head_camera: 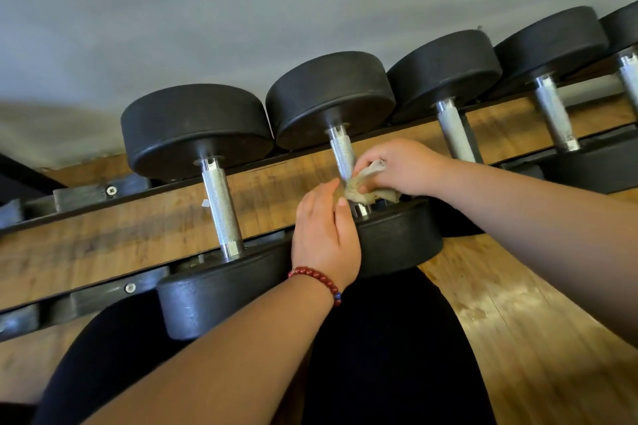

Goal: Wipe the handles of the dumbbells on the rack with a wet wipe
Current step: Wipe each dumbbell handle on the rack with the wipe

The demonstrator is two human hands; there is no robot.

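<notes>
Five black dumbbells (445, 72) lie side by side across the rack (89, 298), their steel handles bridging its back and front rails. The person is crouched at the rack's front rail, both arms reaching in. The wipe (366, 183), crumpled and greyish, is wrapped round the lower end of the second handle (341, 148) from the rack's left end, just above the front head of that dumbbell. The right hand (404, 167) is clamped on the wipe, fingers curled round it and the handle together. The left hand (324, 235) comes up from the rack's front edge, its thumb and first fingertips meeting the wipe's left corner. I cannot tell whether they pinch it or only touch it. A red bead bracelet (316, 276) sits on that wrist. The leftmost handle (222, 207) stands bare. Wooden floor (518, 321) shows under and to the right of the rack.
</notes>
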